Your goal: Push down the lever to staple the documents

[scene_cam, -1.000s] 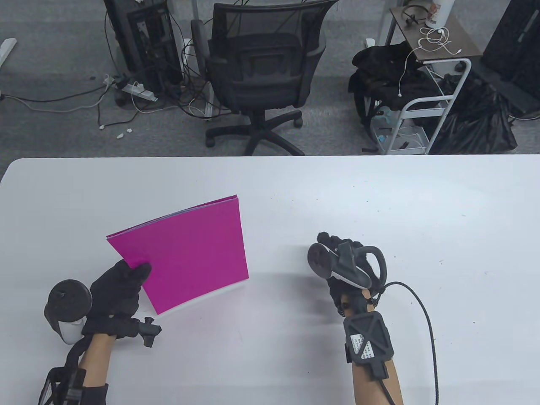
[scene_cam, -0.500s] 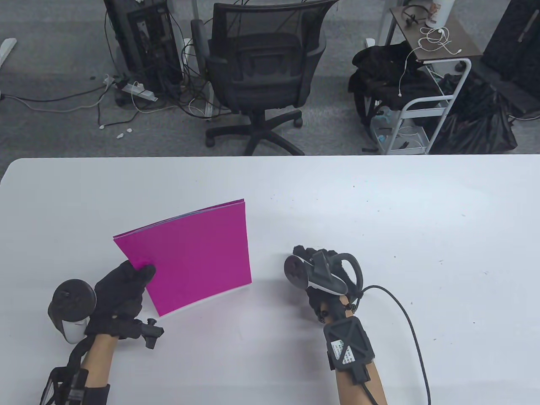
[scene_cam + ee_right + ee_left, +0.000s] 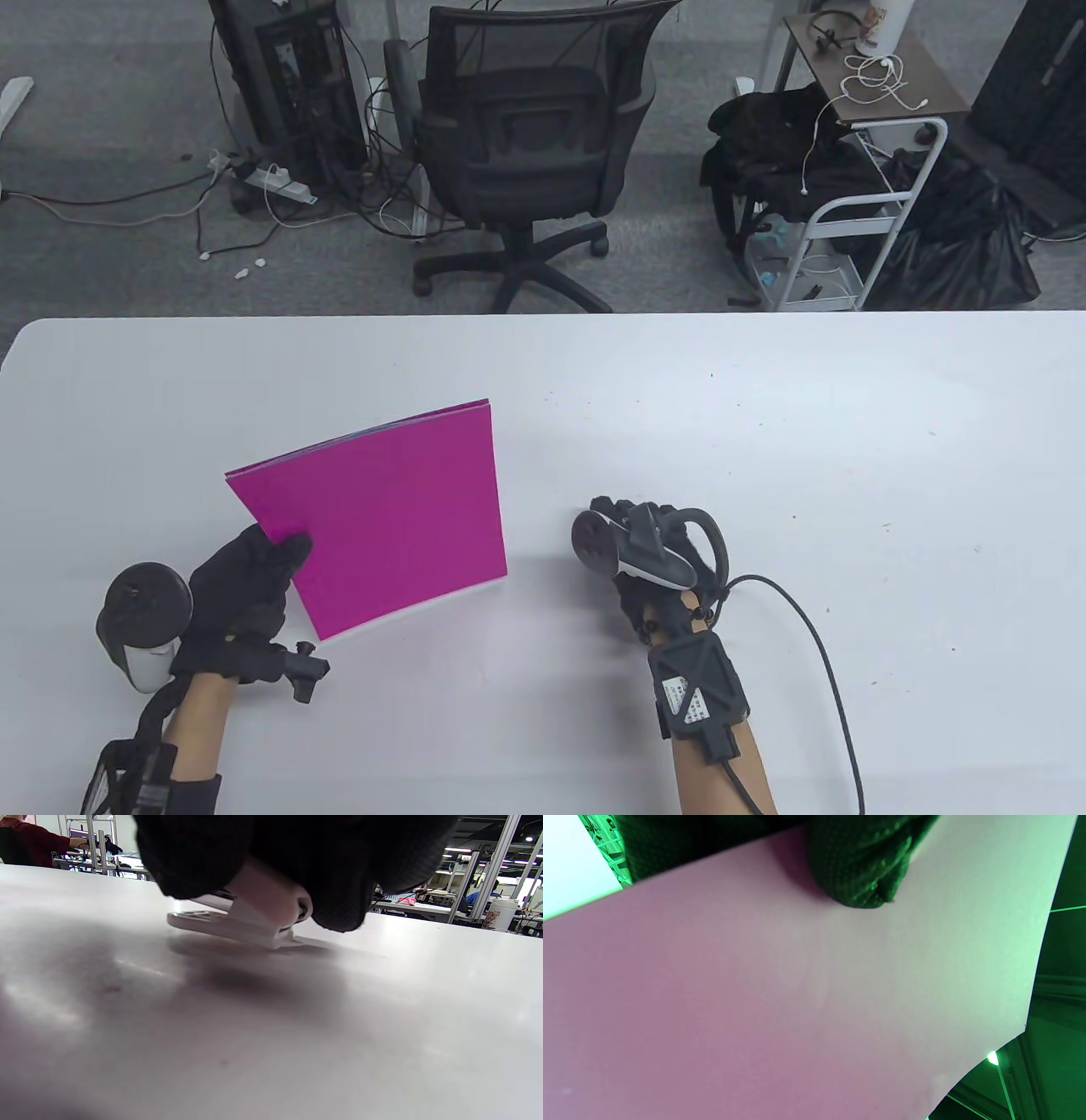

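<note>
A stack of magenta paper sheets (image 3: pixel 390 518) is lifted off the white table (image 3: pixel 848 441), its lower edge near the surface. My left hand (image 3: pixel 246 586) pinches its left corner, thumb on top; the left wrist view shows the sheet's underside (image 3: pixel 797 1005) with a gloved fingertip (image 3: pixel 861 870) on it. My right hand (image 3: pixel 653 552) is closed around a white stapler (image 3: pixel 250 921), which rests flat on the table to the right of the paper. In the table view the hand and tracker hide the stapler.
An office chair (image 3: pixel 526 153) stands beyond the table's far edge. A white cart (image 3: pixel 857 212) with dark bags is at the back right. The right glove's cable (image 3: pixel 814 645) trails over the table.
My right hand moved left and toward me with the stapler, closer to the paper, then stopped. The paper shifted slightly right.
</note>
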### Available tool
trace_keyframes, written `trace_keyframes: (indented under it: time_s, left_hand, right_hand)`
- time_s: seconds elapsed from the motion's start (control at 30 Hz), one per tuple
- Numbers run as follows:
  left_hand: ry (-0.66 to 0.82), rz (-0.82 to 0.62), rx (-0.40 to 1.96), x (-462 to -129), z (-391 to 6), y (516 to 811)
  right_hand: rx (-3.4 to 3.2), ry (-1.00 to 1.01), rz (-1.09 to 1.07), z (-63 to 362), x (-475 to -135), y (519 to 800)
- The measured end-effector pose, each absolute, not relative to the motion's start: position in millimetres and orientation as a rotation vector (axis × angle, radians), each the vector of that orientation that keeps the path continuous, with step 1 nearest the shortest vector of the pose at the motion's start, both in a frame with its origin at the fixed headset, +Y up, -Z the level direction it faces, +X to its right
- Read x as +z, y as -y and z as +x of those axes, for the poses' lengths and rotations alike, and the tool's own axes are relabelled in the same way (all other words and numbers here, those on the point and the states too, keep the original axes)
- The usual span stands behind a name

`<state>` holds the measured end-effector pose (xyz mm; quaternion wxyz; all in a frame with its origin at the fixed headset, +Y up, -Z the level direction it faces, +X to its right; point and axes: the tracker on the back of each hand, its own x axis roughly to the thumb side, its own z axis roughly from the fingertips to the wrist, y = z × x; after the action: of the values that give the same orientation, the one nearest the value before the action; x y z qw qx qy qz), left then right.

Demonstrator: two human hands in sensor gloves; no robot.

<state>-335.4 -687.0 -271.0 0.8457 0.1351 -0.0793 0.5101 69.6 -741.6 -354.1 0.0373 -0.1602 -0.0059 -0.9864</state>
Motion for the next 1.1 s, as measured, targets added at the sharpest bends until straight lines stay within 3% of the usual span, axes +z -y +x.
trace_keyframes:
  time_s: [0.53,1.1]
  left_hand:
    - [0.166,0.228,1.065,-273,-337,682]
    - [0.096,-0.147,0.927,-314,-348,641]
  right_hand:
    - [-3.012,0.033,-0.480,68,-353,741]
    - [-3.017,0.044,-0.486,67,-354,742]
